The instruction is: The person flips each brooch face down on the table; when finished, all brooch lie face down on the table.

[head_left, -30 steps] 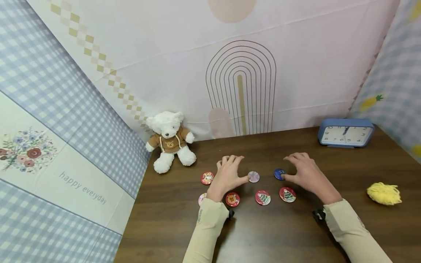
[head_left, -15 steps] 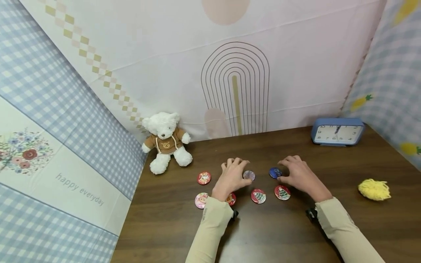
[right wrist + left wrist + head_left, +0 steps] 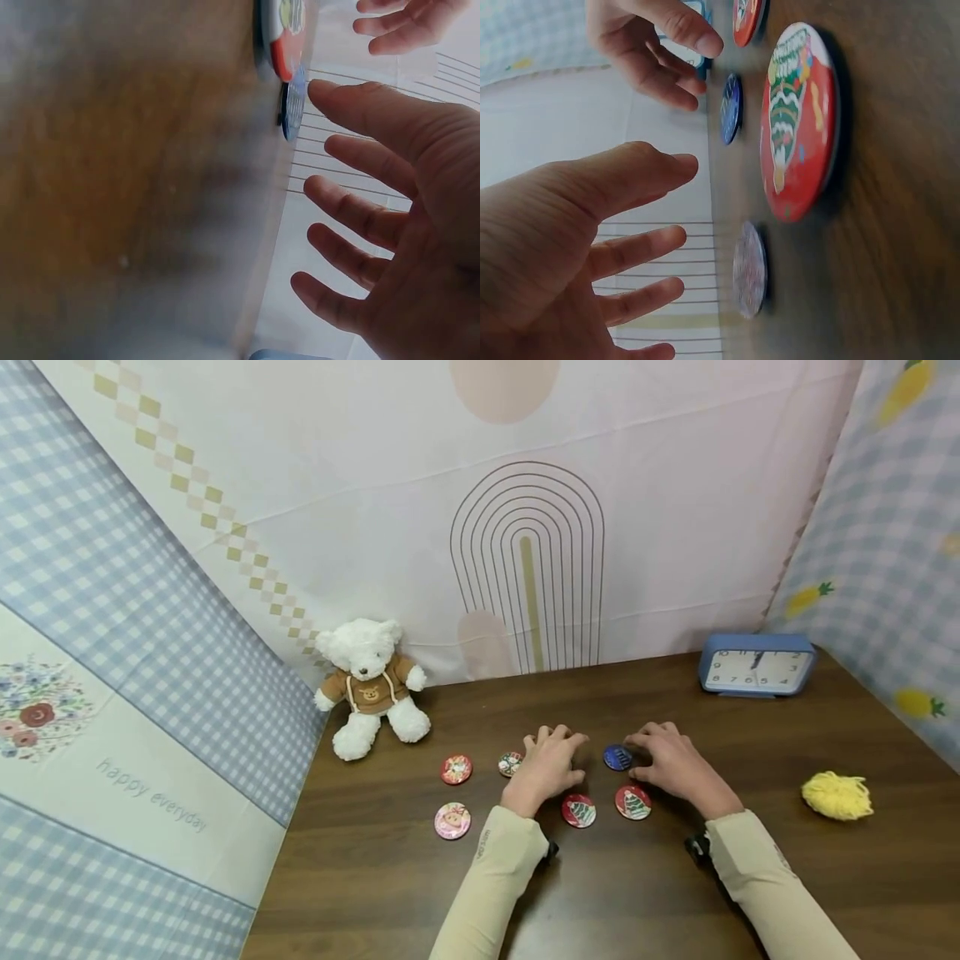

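Blue badge (image 3: 617, 757) nr R hand (image 3: 675, 765)

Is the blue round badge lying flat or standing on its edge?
Lying flat: in the head view the blue badge shows its round face upward on the brown table, beside the right hand.

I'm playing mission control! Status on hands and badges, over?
Left hand and right hand: empty. Blue badge: flat on table between them. Left hand hides purple badge from head view.

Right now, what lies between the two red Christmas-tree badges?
Only a narrow strip of bare brown table: the head view shows the left tree badge and right tree badge lying apart.
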A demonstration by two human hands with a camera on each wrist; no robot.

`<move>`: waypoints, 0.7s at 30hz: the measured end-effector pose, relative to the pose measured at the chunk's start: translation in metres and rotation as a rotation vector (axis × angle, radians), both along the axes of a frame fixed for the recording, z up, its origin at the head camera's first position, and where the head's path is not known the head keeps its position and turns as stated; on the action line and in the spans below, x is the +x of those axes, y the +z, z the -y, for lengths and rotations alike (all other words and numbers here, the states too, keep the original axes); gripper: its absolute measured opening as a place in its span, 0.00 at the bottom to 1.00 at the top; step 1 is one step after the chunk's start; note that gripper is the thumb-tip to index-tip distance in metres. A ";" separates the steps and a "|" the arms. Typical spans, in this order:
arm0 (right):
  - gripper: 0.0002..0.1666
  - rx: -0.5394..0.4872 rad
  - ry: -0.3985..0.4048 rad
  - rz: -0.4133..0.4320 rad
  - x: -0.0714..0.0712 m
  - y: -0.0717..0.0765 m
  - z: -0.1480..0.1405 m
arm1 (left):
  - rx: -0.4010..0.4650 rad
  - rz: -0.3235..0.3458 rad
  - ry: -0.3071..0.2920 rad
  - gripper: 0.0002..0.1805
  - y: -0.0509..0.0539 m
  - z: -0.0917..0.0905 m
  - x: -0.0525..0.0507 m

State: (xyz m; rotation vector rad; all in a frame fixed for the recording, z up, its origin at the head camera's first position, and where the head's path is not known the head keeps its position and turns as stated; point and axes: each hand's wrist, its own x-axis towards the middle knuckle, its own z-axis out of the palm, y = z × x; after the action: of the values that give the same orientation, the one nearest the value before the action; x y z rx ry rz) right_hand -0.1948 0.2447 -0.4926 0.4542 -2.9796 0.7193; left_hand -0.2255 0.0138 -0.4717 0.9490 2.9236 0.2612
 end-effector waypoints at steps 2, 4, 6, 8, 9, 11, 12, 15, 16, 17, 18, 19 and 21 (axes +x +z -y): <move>0.26 0.006 0.001 -0.004 0.000 0.000 0.000 | -0.007 0.006 -0.001 0.29 -0.001 -0.004 0.000; 0.26 0.016 0.008 -0.009 0.000 0.000 0.000 | -0.010 0.013 0.002 0.29 -0.001 -0.008 -0.001; 0.26 0.022 0.014 -0.008 0.000 0.001 0.000 | -0.017 0.015 0.003 0.29 -0.002 -0.012 -0.002; 0.26 0.028 0.017 0.000 -0.001 0.003 0.001 | -0.033 0.018 0.005 0.29 -0.004 -0.016 -0.003; 0.26 0.034 0.019 0.004 -0.002 0.003 0.002 | -0.039 0.025 0.006 0.29 -0.004 -0.018 -0.003; 0.25 0.041 0.021 0.015 -0.003 0.004 0.003 | -0.052 0.039 0.010 0.28 -0.006 -0.022 -0.004; 0.25 0.048 0.022 0.018 -0.004 0.004 0.003 | -0.059 0.045 0.014 0.28 -0.007 -0.023 -0.004; 0.24 0.066 0.020 0.029 -0.007 0.004 0.005 | -0.071 0.058 0.025 0.28 -0.007 -0.027 -0.004; 0.24 0.069 0.020 0.032 -0.007 0.004 0.005 | -0.074 0.057 0.027 0.28 -0.007 -0.029 -0.005; 0.24 0.073 0.020 0.034 -0.008 0.004 0.005 | -0.077 0.055 0.028 0.28 -0.007 -0.030 -0.005; 0.24 0.076 0.019 0.036 -0.009 0.004 0.005 | -0.080 0.053 0.029 0.28 -0.006 -0.032 -0.006; 0.23 0.076 0.017 0.039 -0.010 0.005 0.005 | -0.083 0.051 0.029 0.28 -0.006 -0.033 -0.006; 0.23 0.077 0.015 0.043 -0.011 0.005 0.005 | -0.095 0.047 0.031 0.28 -0.006 -0.036 -0.007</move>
State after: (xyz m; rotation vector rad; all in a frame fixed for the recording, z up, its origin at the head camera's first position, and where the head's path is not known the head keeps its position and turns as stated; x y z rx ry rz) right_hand -0.2059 0.2401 -0.4874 0.4711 -3.0563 0.6255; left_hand -0.2322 0.0498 -0.4773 0.8732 2.8809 0.1430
